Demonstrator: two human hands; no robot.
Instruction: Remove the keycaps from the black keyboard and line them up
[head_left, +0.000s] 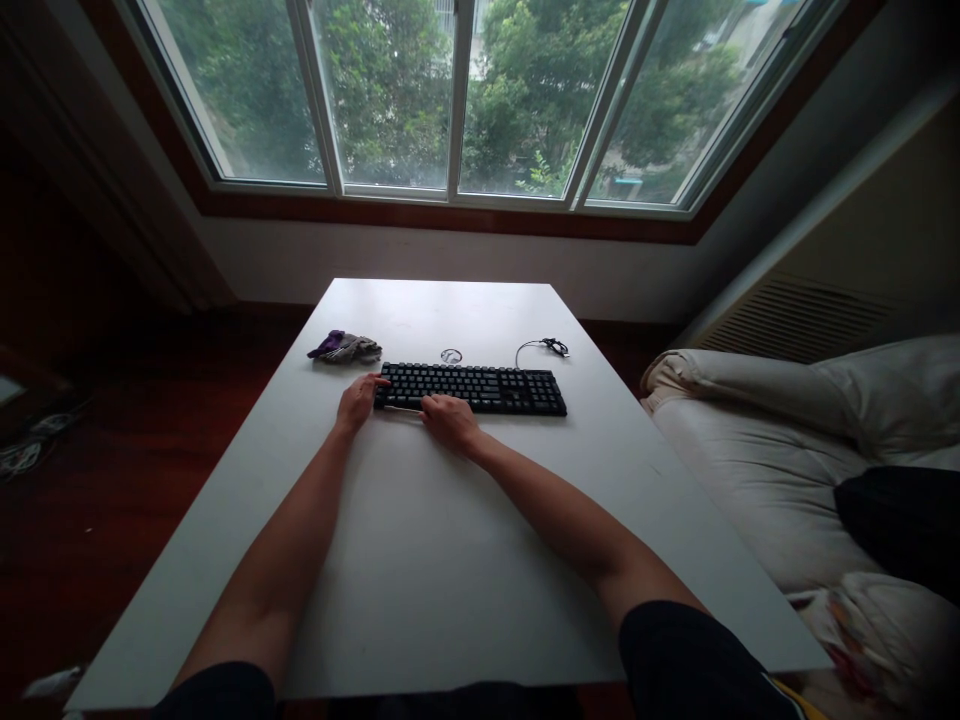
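Note:
A black full-size keyboard (pixel 487 388) lies flat on the white table (pixel 420 560), its long side facing me. My left hand (pixel 360 400) grips the keyboard's left end, fingers at the edge keys. In my right hand (pixel 448 420), closed in front of the lower key rows, is a thin, pale, stick-like tool (pixel 401 408). It points left along the keyboard's front edge, and its tip is too small to make out. The keyboard's black cable (pixel 553 347) is bundled behind its right end.
A crumpled grey and purple cloth (pixel 345 347) lies at the table's back left. Behind the keyboard is a small ring-like item (pixel 451 355). To the right stands a light-covered sofa or bed (pixel 750 460). A window (pixel 450 100) is beyond the table.

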